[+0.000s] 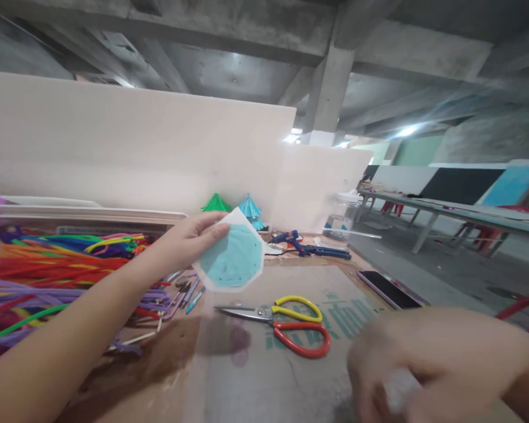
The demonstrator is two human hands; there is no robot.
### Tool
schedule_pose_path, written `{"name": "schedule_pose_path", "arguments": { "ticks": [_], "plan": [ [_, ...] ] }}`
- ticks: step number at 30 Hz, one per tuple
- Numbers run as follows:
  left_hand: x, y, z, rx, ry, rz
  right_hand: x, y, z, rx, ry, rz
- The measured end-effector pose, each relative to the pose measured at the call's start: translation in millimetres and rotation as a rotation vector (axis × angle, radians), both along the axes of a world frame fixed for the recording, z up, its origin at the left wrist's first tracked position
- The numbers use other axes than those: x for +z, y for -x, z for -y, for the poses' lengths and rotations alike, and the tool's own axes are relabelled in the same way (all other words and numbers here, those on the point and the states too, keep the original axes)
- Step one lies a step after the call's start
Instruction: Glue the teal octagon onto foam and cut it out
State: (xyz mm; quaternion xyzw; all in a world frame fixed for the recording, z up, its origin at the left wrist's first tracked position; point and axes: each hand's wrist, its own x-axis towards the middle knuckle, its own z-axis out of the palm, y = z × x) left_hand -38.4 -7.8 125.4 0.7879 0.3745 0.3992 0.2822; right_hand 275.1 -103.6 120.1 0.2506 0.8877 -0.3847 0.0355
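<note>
My left hand point(186, 239) holds up a white octagonal paper piece point(233, 258) with a teal middle, pinched at its upper left edge above the table. My right hand point(427, 367) is blurred at the lower right, fingers curled around a small white object point(400, 389) that I cannot make out. Scissors point(286, 322) with one yellow and one red handle lie shut on the cardboard sheet point(264, 364) between my hands.
A heap of coloured pipe cleaners point(48, 264) fills the left. Pens point(187, 294) lie beside it. A blue glue gun point(308, 247), small green and blue paper umbrellas point(235, 207) and a phone point(390, 289) sit further back. A pale board point(136, 147) stands behind.
</note>
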Motion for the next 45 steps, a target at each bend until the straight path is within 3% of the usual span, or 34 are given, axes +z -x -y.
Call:
{"name": "schedule_pose_path", "arguments": {
  "ticks": [3,5,11,14,19,22,27,30,34,40,42,45],
  "plan": [
    [-4.8,-8,11,-0.030,-0.008,-0.062,-5.6,19,-17,-0.425,-0.231,-0.290],
    [-9.7,-13,18,-0.054,0.022,-0.084,-12.3,34,-36,-0.597,-0.203,-0.470],
    [-15.4,-25,25,-0.035,-0.024,-0.077,-30.1,67,-68,-0.496,-0.016,-0.625],
    [-12.4,-25,18,0.027,-0.043,0.046,-34.6,64,-72,-0.593,-0.054,-0.792],
    [-16.4,-25,6,-0.075,0.123,-0.013,-42.5,42,-80,-0.595,-0.111,-0.912],
    [-18.2,-26,6,0.003,0.111,0.075,-51.2,25,-83,-0.543,-0.213,-0.684],
    [-11.1,-26,9,0.107,0.123,0.131,-62.3,13,-84,-0.337,-0.427,0.121],
    [-7.7,-26,9,0.113,0.151,0.165,-65.7,17,-83,-0.241,-0.483,0.267],
    [-6.6,-25,11,0.106,0.181,0.208,-74.8,23,-79,-0.222,-0.519,0.229],
    [-8.0,-15,10,0.160,0.188,0.259,-90.2,30,-82,-0.346,-0.443,0.184],
    [-7.9,-12,9,0.161,0.181,0.269,-96.3,30,-89,-0.442,-0.372,0.066],
    [-6.5,-10,9,0.164,0.142,0.289,-105.4,30,-100,-0.621,-0.179,-0.328]
  ]
}}
